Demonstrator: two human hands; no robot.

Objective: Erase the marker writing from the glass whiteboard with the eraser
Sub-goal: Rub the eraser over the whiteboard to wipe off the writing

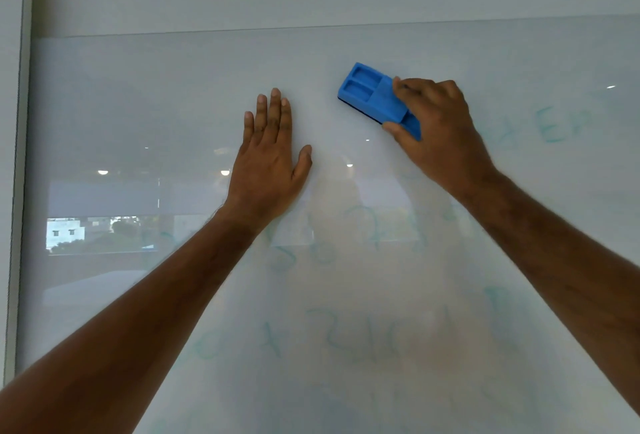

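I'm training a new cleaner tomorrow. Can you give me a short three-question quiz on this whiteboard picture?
1. True or false: the left hand lies flat on the glass whiteboard with straight fingers.
2. Which hand holds the blue eraser? A) left B) right C) both
3. Fill in: faint green marker writing still shows ____ the hands.

Key
1. True.
2. B: the right hand grips the eraser's lower right end, thumb on one long side and fingers over the other.
3. Below; a few letters also remain to the right of the right hand.
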